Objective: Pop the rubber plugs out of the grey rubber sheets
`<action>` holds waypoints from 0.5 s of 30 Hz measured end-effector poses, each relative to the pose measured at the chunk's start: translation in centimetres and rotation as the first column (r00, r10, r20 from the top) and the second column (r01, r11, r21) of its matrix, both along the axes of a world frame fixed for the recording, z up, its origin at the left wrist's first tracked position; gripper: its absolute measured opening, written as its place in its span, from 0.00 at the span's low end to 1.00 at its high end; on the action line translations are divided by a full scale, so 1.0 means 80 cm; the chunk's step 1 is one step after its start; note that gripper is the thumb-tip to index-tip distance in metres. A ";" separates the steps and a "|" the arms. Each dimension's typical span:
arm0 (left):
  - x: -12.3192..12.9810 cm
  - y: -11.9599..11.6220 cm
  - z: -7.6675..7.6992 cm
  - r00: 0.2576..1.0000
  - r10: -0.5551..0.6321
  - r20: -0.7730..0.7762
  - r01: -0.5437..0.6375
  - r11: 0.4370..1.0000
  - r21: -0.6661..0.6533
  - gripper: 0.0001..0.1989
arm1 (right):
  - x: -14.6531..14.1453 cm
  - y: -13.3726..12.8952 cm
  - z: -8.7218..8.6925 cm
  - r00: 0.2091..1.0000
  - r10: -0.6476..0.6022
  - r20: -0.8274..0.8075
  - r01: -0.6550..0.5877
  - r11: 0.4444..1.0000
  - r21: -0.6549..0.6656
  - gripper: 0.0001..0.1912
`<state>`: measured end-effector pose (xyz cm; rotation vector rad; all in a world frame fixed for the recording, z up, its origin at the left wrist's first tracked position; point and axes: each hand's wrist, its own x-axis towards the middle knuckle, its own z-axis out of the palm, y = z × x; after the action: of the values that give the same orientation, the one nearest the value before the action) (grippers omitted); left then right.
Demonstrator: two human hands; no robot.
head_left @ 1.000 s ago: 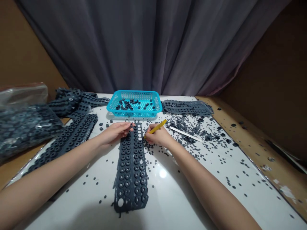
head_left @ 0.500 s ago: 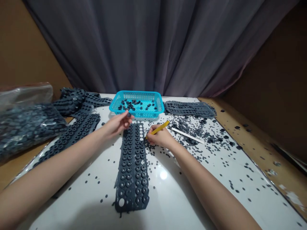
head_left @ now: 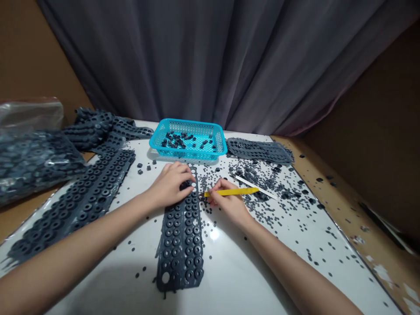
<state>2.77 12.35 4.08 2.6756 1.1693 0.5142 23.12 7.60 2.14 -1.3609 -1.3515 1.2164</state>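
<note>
Strip of black rings (head_left: 182, 232), flat on the desk (head_left: 236, 282): runs lengthwise from near to far. Passes beneath the nearer, curled left fingers (head_left: 185, 176) toward its far end; cannot tell whether gripped. Lies just left of right fingers (head_left: 215, 198), pinched round a yellow stick (head_left: 241, 191).

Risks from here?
Slip: the yellow tool in the right hand points toward the left hand, its tip close to that hand's fingers, so a slip might jab them.

Mess: loose black bits crowd the dark sheet's right side; some could get under it or be swept off the white table.
</note>
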 end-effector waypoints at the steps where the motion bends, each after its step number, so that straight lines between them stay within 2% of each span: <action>1: 0.005 -0.006 -0.002 1.000 -0.025 -0.006 0.025 0.999 -0.039 0.08 | 0.000 -0.003 -0.005 1.000 -0.020 -0.004 0.020 1.000 0.010 0.07; 6: 0.013 0.000 -0.012 0.998 -0.067 0.019 0.069 0.981 -0.183 0.06 | -0.003 0.002 -0.020 1.000 -0.005 0.002 0.005 1.000 0.027 0.07; 15: 0.009 0.002 -0.010 0.994 -0.105 -0.012 0.101 0.973 -0.207 0.08 | -0.003 0.010 -0.019 0.999 0.003 -0.044 -0.006 0.997 -0.071 0.08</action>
<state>3.52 12.51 3.27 2.5526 1.0215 0.3270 22.84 8.38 0.65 -1.3734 -1.2922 1.3005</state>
